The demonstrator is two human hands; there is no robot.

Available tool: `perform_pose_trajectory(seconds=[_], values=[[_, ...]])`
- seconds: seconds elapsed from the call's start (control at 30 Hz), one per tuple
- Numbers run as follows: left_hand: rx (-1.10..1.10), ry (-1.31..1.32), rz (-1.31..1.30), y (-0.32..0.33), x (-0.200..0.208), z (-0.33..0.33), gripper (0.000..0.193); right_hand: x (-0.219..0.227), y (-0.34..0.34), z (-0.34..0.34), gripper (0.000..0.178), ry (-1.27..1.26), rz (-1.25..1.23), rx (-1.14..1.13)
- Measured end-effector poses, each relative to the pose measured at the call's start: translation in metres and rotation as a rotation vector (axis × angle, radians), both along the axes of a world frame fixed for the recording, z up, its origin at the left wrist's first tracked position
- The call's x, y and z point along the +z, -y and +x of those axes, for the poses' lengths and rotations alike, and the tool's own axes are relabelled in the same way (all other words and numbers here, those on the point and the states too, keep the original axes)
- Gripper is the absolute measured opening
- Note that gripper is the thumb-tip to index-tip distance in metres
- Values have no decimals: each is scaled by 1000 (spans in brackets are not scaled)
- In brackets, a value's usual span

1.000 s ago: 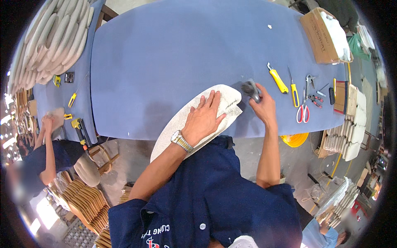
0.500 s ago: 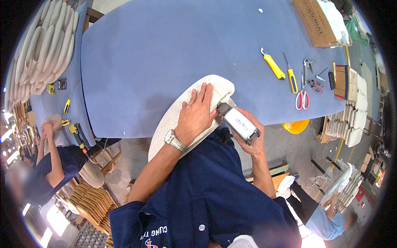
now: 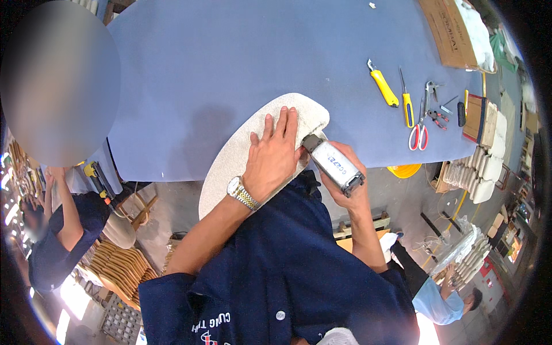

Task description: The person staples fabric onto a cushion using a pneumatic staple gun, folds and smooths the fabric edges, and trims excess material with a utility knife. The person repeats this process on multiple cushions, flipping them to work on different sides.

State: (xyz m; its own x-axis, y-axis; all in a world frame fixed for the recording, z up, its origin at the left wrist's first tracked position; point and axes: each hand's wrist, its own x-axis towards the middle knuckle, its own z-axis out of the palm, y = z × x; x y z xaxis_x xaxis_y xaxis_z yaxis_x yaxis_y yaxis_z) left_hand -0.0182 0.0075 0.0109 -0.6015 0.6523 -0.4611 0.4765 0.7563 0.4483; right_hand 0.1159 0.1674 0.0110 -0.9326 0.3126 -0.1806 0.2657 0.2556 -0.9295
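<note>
A cream fabric-covered cushion pad (image 3: 227, 164), rounded at its far end, lies tilted at the near edge of the blue table against my front. Flat on its top rests my left hand (image 3: 273, 152), fingers stretched out, a metal-banded watch on the wrist. The thumb reaches toward the pad's right edge. In my right hand (image 3: 352, 172) is a pale staple gun (image 3: 335, 167) with a dark nose; its nose meets the pad's right edge beside a fold in the fabric. My right fingers are partly hidden behind the tool.
On the table's right lie a yellow cutter (image 3: 384, 89), a screwdriver (image 3: 407, 109), red-handled scissors (image 3: 418, 137) and pliers (image 3: 439, 119). A cardboard box (image 3: 448, 34) stands at the far right. A yellow basin (image 3: 405, 171) sits below the edge. Co-workers are at left and lower right.
The view has shifted slightly. My left hand stays flat on the pad, and the staple gun remains at its right edge. A large blurred shape now covers the upper left.
</note>
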Motion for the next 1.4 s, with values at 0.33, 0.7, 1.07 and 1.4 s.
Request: perform_pose_trajectory(seconds=[0.33, 0.7, 1.07, 1.4], values=[[0, 21, 19, 4, 0, -6, 87, -7, 8, 13, 64, -50, 22, -34], [-3, 46, 0, 1, 1, -5, 91, 17, 7, -3, 62, 81, 3, 34], [-77, 301, 151, 10, -2, -26, 103, -10, 18, 7, 62, -50, 12, -43], [-35, 303, 121, 35, -17, -24, 103, -19, 16, 9, 61, -154, -3, -8]])
